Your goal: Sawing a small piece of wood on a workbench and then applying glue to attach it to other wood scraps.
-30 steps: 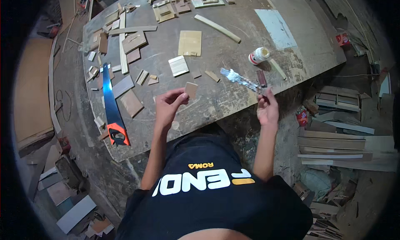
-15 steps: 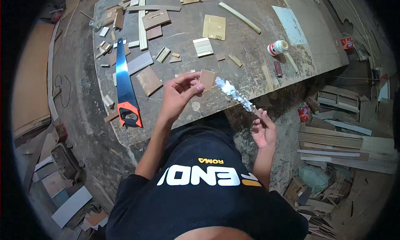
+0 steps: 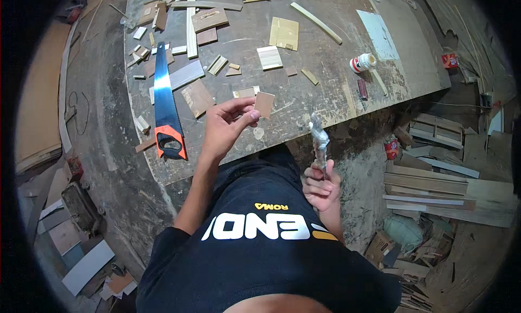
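Between the thumb and fingers of my left hand [image 3: 230,123] is a small rectangular wood piece [image 3: 264,104], held up over the table's near edge. My right hand [image 3: 324,187] grips the lower end of a stick [image 3: 320,141] whose upper part is lumpy and coated with something whitish, like glue. The stick points up and away from me, apart from the wood piece. Just past my left hand, a small light wood block [image 3: 245,92] lies on the table. An open white jar with a red label [image 3: 362,62] stands farther off to the right.
A handsaw [image 3: 166,104] with an orange and black handle lies at the left of the worn table [image 3: 239,142]. Several wood offcuts [image 3: 210,20] cover the far left. A dark red block [image 3: 362,89] rests near the jar. Boards [image 3: 429,185] are piled on the floor at right.
My right hand has moved left and nearer to me, and the stick has turned more upright. My left hand, still holding the wood piece, has shifted slightly left.
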### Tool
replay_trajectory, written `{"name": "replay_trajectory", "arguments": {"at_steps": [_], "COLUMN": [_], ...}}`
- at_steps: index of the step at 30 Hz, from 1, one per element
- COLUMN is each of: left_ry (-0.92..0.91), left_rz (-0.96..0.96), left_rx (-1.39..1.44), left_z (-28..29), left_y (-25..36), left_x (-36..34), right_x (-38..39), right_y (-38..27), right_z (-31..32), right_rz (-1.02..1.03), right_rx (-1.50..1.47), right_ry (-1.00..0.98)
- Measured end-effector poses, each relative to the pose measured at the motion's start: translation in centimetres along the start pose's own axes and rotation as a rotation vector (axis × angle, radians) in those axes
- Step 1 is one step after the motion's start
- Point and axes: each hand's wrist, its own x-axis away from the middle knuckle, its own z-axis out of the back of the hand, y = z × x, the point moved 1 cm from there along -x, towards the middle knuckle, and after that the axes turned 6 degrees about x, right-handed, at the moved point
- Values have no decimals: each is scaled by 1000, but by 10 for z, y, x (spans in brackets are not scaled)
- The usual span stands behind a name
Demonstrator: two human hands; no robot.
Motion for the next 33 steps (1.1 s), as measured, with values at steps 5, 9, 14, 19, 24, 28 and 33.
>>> {"name": "replay_trajectory", "arguments": {"at_steps": [5,9,14,19,24,28,33], "left_ry": [41,42,31,42,22,20,27], "left_rz": [-5,7,-4,-1,-8,-7,9], "left_rx": [6,-35,-47,-79,-89,-90,-102], "left_z": [3,0,-4,-7,-12,-14,-18], "left_y": [-3,5,13,20,24,23,24], "left_x": [5,9,12,13,13,14,15], "right_x": [-5,-1,2,-4,-4,-1,-2], "right_y": [-1,-3,-4,-1,-4,-10,-7], "right_z": [13,2,5,8,8,4,-25], "right_rz": [11,36,23,-19,-15,97,415], "right_rx": [50,228,350,246,187,362,998], "right_ry": [-48,41,-6,-142,-264,-64,177]}}
